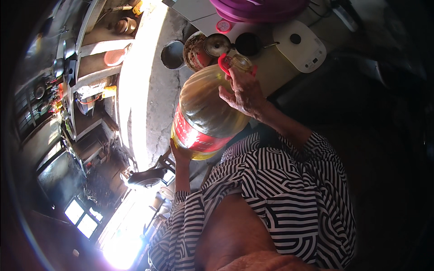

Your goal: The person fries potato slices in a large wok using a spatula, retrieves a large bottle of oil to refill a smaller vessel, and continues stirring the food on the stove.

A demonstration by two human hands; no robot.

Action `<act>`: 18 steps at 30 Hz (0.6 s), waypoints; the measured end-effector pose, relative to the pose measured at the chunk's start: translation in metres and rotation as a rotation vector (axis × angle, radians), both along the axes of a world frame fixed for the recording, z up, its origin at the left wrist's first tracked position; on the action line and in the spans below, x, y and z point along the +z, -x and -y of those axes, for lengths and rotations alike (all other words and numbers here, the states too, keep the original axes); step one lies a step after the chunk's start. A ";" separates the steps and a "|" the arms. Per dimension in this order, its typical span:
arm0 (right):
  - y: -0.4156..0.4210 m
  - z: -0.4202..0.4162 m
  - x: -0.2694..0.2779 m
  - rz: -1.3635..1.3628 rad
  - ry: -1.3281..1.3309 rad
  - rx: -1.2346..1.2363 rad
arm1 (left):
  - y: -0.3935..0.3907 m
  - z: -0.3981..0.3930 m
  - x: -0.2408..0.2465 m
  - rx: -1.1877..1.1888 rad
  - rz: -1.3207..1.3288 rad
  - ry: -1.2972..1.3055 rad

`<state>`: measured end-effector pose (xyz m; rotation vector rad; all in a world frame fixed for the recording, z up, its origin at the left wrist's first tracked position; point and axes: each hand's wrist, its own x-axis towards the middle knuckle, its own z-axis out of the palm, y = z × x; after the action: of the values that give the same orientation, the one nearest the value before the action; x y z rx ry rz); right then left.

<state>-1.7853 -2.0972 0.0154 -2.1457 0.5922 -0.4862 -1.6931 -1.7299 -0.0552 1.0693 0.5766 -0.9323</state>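
A large clear plastic jug [210,105] with a red label and yellowish liquid inside is held tilted in front of my chest. My left hand [180,152] supports its lower side near the base. At the neck, my right hand [245,93] grips the red carrying handle [224,64]. The jug's mouth [241,63] points away from me, towards a small round metal vessel [217,45] and a dark round pot with a handle [248,44]. A red round cap [223,26] lies on the table beyond them. Whether liquid flows from the mouth cannot be told.
A white appliance with a control panel [300,45] stands on the table at the right. A purple plastic basin or lid [261,8] is at the far edge. A worn red basin [198,54] and a grey bucket [173,55] stand beside the table. Shelves with pots line the left.
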 end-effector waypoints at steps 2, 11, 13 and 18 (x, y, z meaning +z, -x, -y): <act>-0.004 0.006 -0.007 0.029 -0.037 0.011 | 0.001 -0.002 0.002 0.046 -0.013 -0.019; -0.007 0.023 -0.027 0.135 -0.110 -0.021 | -0.002 0.014 0.032 0.099 0.002 -0.204; -0.004 0.031 -0.028 0.139 -0.134 -0.038 | -0.002 0.027 0.044 0.030 0.050 -0.245; -0.002 0.037 -0.020 0.122 -0.218 -0.057 | -0.004 0.029 0.062 0.032 0.061 -0.340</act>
<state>-1.7834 -2.1340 -0.0051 -1.8829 0.6103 -0.5533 -1.6891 -1.7585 0.0070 1.3835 0.7155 -0.7871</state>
